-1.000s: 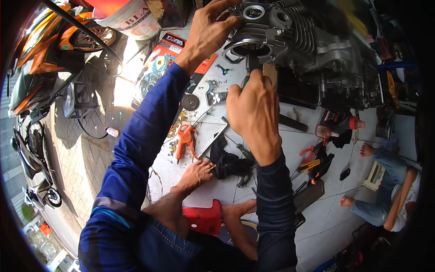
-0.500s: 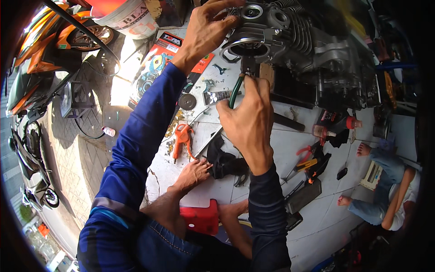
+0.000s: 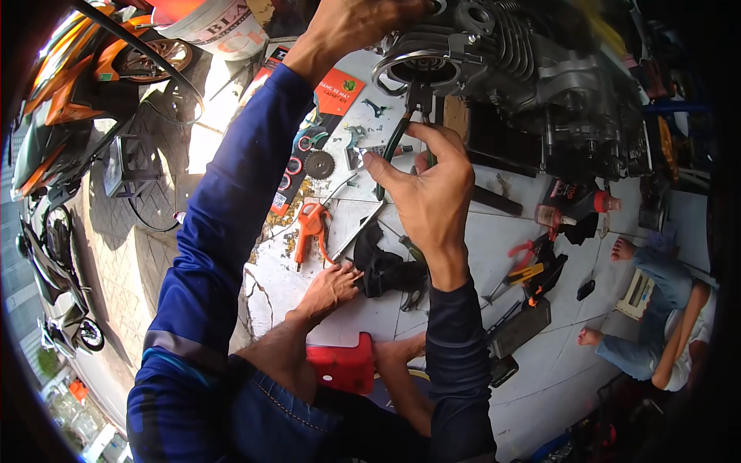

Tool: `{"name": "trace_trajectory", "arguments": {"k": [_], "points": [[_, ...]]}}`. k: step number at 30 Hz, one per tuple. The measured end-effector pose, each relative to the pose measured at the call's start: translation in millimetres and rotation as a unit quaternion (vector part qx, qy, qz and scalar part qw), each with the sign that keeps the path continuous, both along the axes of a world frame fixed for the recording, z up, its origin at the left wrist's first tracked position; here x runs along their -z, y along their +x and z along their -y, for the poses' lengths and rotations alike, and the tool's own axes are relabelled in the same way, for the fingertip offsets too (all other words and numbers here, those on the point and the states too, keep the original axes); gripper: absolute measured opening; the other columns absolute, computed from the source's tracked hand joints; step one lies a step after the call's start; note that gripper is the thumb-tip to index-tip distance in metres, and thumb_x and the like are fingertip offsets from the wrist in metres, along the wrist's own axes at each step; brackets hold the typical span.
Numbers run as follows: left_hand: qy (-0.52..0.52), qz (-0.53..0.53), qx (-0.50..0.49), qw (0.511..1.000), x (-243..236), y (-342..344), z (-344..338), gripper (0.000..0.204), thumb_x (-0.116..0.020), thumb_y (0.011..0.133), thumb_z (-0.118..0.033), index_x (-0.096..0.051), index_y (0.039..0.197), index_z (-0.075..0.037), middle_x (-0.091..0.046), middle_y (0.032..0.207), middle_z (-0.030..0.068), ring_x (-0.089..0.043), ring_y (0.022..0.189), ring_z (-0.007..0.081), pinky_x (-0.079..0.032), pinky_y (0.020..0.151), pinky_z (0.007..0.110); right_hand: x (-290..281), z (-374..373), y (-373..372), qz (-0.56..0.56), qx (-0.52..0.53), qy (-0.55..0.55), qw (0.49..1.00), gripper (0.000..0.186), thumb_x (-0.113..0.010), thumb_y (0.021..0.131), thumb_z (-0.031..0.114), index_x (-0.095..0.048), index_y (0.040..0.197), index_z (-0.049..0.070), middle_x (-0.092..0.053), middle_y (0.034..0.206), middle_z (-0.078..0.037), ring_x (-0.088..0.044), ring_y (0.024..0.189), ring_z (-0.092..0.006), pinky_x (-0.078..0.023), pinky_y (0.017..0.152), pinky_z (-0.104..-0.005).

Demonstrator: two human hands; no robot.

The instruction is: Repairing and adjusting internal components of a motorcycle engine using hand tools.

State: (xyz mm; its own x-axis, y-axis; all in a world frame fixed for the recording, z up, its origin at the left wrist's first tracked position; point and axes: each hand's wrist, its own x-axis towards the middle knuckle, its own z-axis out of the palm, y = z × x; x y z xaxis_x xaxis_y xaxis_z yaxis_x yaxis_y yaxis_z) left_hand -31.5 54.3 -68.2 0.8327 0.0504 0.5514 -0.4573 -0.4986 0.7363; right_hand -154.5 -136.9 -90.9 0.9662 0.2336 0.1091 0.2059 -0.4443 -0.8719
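A grey metal engine (image 3: 494, 85) with cooling fins is at the top of the view, a round opening (image 3: 421, 69) in its near left side. My right hand (image 3: 432, 185) is closed around pliers (image 3: 392, 150) with dark green handles, the handles spread apart. Their jaws point up into the round opening, and the tips are lost in shadow. My left hand (image 3: 359, 27) reaches over the engine's upper left edge and grips it there. Its fingertips are dark and partly cut off by the picture's edge.
Below my hands lie an orange air blow gun (image 3: 312, 228), a black cloth (image 3: 378, 266) and a toothed gear (image 3: 319, 164). An orange gasket packet (image 3: 340, 91) is left of the engine. Pink-handled pliers (image 3: 521, 251) and bottles lie right. Another person (image 3: 664, 316) sits far right.
The pliers' handles have spread apart, and my right hand has shifted slightly down. My left hand has moved a little up, still at the engine. More of the orange packet shows.
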Motion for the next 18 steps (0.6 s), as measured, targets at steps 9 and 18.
{"name": "trace_trajectory", "arguments": {"k": [9, 18], "points": [[0.011, 0.0, -0.001, 1.0, -3.8, 0.1, 2.0, 0.021, -0.064, 0.087, -0.012, -0.068, 0.103, 0.002, -0.066, 0.103, 0.0103, -0.066, 0.086, 0.0184, -0.051, 0.075, 0.029, 16.9, 23.2, 25.1, -0.555, -0.047, 0.558, 0.615, 0.045, -0.05, 0.096, 0.01, -0.042, 0.138, -0.003, -0.053, 0.129, -0.028, -0.043, 0.065, -0.0103, -0.033, 0.036, -0.0182], [0.019, -0.004, -0.002, 1.0, -4.8, -1.6, 3.4, 0.022, -0.063, 0.087, -0.012, -0.068, 0.104, 0.002, -0.066, 0.103, 0.0101, -0.065, 0.086, 0.0183, -0.051, 0.076, 0.029, 28.2, 15.1, 17.1, -0.504, -0.182, 0.665, 0.521, 0.056, -0.046, 0.094, 0.032, -0.041, 0.142, 0.003, -0.054, 0.104, -0.013, -0.046, 0.073, -0.0213, -0.045, 0.064, -0.0409]]}}
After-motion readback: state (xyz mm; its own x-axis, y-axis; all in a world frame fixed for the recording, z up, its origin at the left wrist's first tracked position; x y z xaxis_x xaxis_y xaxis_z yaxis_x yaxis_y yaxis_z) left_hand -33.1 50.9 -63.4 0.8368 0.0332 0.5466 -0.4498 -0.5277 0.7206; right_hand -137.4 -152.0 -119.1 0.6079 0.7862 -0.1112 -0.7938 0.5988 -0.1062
